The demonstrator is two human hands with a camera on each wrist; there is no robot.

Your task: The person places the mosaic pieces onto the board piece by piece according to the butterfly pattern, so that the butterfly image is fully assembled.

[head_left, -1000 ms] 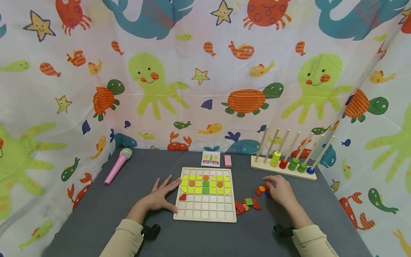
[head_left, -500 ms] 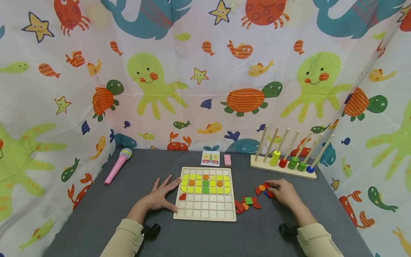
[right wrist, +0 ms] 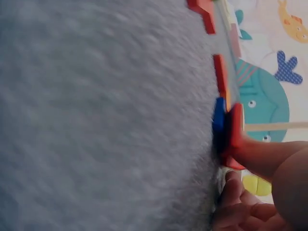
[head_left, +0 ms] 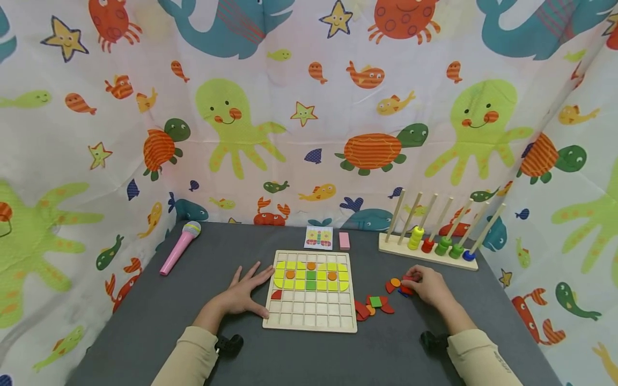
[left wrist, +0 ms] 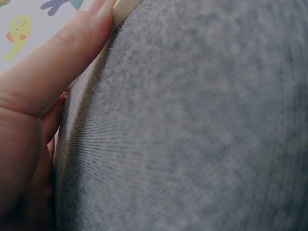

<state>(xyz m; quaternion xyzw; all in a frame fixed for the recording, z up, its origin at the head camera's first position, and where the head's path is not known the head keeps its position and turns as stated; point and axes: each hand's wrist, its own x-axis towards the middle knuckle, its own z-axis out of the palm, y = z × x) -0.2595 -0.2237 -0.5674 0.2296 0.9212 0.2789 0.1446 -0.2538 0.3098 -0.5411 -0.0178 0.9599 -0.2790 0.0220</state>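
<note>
The wooden grid board (head_left: pixel 309 323) lies on the dark table, with yellow, orange and green tiles across its upper rows and one red quarter-round tile (head_left: pixel 277 295) at the left below them. Along the board's left edge, my left hand (head_left: pixel 236 296) is spread, its thumb (left wrist: pixel 72 53) and fingertips touching the frame. To the right of the board, my right hand (head_left: pixel 431 288) pinches a red tile (right wrist: pixel 236 126) between thumb and fingers. Right beside that tile are a blue tile (right wrist: pixel 219 114), an orange round tile (head_left: pixel 395 282) and another red piece (head_left: pixel 389 288).
Loose red tiles with a green square (head_left: pixel 375 302) lie by the board's right edge. Behind the board are a pattern card (head_left: pixel 318 238) and a pink block (head_left: pixel 344 241). A peg stand with rings (head_left: pixel 427 253) is at back right, a pink toy microphone (head_left: pixel 179 248) at left.
My right hand has shifted slightly right and nearer me over the loose tiles, and a red tile now shows at its fingertips. The left hand stays at the board's edge.
</note>
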